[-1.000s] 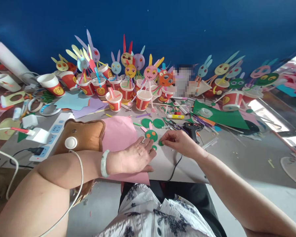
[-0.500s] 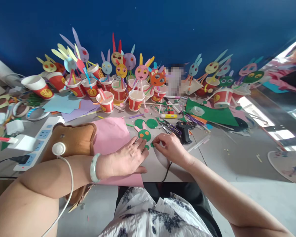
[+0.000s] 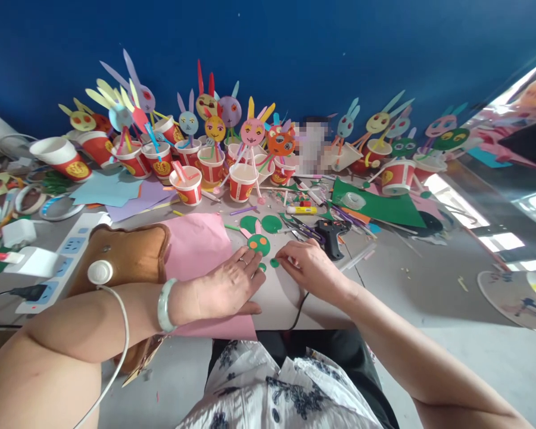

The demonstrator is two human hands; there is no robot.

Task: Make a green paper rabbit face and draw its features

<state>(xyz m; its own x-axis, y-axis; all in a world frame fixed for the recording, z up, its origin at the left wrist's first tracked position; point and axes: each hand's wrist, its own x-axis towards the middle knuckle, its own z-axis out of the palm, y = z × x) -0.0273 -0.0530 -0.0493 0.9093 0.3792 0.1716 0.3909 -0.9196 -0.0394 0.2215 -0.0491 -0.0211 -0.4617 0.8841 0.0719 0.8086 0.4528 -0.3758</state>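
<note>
Hardly anything has shifted on the worktop [image 3: 402, 256]; only the person's view has swung a little rightward. Set in from the front edge, just right of the pink sheet [image 3: 196, 238], lies the green rabbit face [image 3: 258, 245], its ears toward the back edge. The left hand [image 3: 227, 283] rests palm down, fingers stretched out, tips by the face's lower rim; just beside, the right hand [image 3: 310, 268] pinches a small green disc [image 3: 274, 262] by its edge. I'd judge the small pieces are being positioned below the face, and the next move calls for light, steady fingertips. Left fingers partly cover a second disc [image 3: 262, 267], the right thumb's exact grip is hard to read, and a blurred patch [image 3: 312, 146] hides something along the back edge.
</note>
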